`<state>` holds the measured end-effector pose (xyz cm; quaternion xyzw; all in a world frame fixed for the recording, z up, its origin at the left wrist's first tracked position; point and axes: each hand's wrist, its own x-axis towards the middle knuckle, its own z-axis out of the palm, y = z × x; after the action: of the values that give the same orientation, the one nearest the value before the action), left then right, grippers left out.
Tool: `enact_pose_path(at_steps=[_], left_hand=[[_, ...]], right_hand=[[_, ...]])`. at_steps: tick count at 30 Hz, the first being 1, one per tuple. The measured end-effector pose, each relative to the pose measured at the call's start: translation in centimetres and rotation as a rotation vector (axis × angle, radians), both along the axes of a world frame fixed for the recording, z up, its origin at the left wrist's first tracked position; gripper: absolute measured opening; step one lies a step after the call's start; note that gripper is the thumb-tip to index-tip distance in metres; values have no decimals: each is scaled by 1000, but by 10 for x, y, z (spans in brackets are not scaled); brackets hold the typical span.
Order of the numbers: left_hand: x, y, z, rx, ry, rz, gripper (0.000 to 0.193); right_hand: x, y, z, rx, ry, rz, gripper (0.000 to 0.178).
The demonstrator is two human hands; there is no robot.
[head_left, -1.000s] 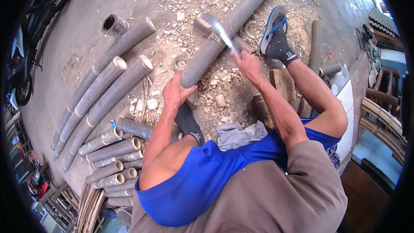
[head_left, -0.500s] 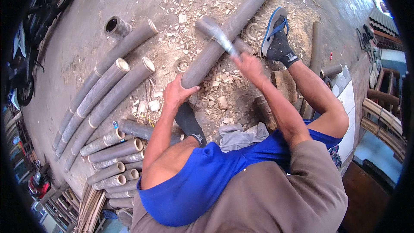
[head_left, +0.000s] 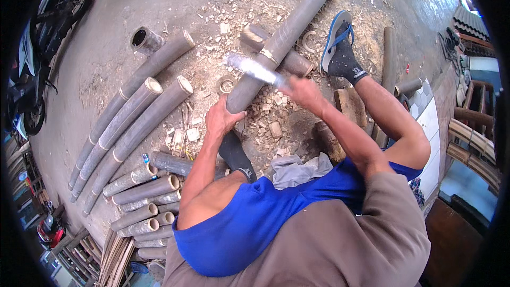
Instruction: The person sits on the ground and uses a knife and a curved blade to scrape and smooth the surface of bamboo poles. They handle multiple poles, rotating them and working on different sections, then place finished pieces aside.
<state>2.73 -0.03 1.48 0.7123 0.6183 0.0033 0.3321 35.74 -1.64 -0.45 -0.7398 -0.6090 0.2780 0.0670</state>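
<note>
A long grey-brown bamboo pole [head_left: 300, 27] slants from the far right toward me, resting across a short bamboo piece [head_left: 296, 65] on the floor. My left hand [head_left: 222, 117] is wrapped round the pole's near end, thumb on its side. In my right hand [head_left: 304, 93] is a broad-bladed chopping knife, its blade [head_left: 255, 70] smeared by motion. That blade reaches across the pole, just on my side of a pale, cut ring at a node. Whether the blade touches the bamboo, I cannot tell. The handle is hidden in my fist.
Wood chips [head_left: 265, 107] cover the floor around the pole. Long bamboo poles [head_left: 154, 109] lie at left, above stacked shorter pieces [head_left: 146, 190]. A grey cloth [head_left: 300, 171] lies between my legs. My sandalled foot [head_left: 340, 42] is beside the pole. A motorcycle [head_left: 40, 69] stands far left.
The knife has swung left and toward me, from the ring at the node to across the pole nearer my left hand. My right hand shifted slightly; my left keeps its grip.
</note>
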Motion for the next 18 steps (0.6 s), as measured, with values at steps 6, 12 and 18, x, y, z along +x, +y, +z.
enact_pose_path(at_steps=[6,12,18], left_hand=[[-16,7,-14,-134,-124,52,87],[19,-22,-10,201,185,36,82],[9,-7,-8,89,78,-20,87]], right_hand=[[-29,-5,29,-173,-99,367,72],[-12,-14,13,17,33,14,71],[6,8,8,107,177,-260,72]])
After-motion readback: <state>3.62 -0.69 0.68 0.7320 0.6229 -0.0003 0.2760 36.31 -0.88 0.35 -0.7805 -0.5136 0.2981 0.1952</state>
